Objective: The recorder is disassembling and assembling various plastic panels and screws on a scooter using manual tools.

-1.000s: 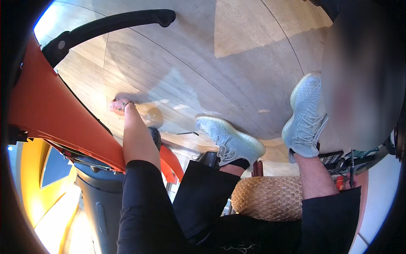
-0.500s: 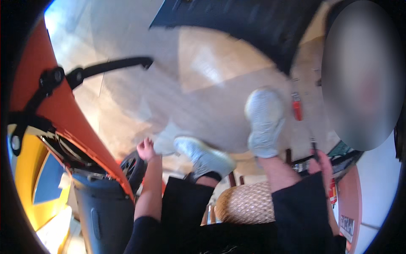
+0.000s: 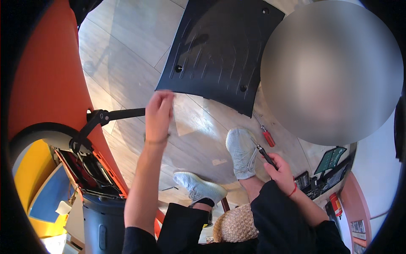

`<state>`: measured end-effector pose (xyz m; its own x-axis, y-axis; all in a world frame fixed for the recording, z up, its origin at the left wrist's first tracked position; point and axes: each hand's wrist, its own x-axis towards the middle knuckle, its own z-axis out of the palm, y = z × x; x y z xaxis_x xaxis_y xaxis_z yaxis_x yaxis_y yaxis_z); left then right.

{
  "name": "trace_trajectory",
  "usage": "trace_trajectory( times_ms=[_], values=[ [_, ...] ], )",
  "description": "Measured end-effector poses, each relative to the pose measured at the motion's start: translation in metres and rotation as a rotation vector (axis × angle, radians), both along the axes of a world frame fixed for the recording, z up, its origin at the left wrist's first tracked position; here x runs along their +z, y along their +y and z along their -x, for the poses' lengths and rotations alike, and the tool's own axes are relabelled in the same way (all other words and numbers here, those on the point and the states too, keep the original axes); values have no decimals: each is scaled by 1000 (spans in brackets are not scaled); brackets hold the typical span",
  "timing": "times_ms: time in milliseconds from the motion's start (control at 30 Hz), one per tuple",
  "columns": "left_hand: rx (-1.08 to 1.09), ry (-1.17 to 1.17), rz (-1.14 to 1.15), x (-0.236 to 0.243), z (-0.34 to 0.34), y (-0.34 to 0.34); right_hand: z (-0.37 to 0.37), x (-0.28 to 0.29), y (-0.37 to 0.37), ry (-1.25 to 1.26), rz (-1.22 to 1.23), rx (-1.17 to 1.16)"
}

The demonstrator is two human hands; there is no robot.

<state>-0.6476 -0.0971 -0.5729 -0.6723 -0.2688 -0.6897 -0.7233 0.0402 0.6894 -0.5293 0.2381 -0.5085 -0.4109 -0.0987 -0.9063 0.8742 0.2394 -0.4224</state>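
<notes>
Black-handled screwdriver is grasped by the right grip; whether anything is held by the left grip, near the dark panel, cannot be told.

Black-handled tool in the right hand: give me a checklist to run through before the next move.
1. Black-handled tool gripped in the right hand: ok, the handle is grasped.
2. Tool's tip clear of the right shoe: cannot tell; they overlap in this view.
3. Left hand empty: cannot tell; it is blurred.
4. Left hand in contact with the black panel: cannot tell; it shows beside the panel's near edge.
5. Floor free of loose tools: not ok; a red-handled screwdriver lies near the right shoe.
</notes>
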Motion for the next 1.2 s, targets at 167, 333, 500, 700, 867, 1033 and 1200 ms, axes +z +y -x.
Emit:
trace_trajectory(
  times_ms=[167,333,500,700,867,1033,1200],
  values=[
    [-443,218,501,-66,58,-18,12,-18,-4,210,-147,214],
    [-412,265,885,-96,60,-30,46,-50,-28,318,-203,265],
    [-498,112,817,-103,53,-59,77,-69,-51,314,-147,226],
    [-134,-211,-15,-78,25,-67,89,-87,-54,766,-324,241],
    [300,-107,-433,12,-3,-45,78,-74,-60,773,-292,363],
    [199,148,-294,131,-17,1,55,-53,-75,748,-175,293],
    [66,226,15,152,-51,46,34,-57,-71,410,-56,91]
  ],
)
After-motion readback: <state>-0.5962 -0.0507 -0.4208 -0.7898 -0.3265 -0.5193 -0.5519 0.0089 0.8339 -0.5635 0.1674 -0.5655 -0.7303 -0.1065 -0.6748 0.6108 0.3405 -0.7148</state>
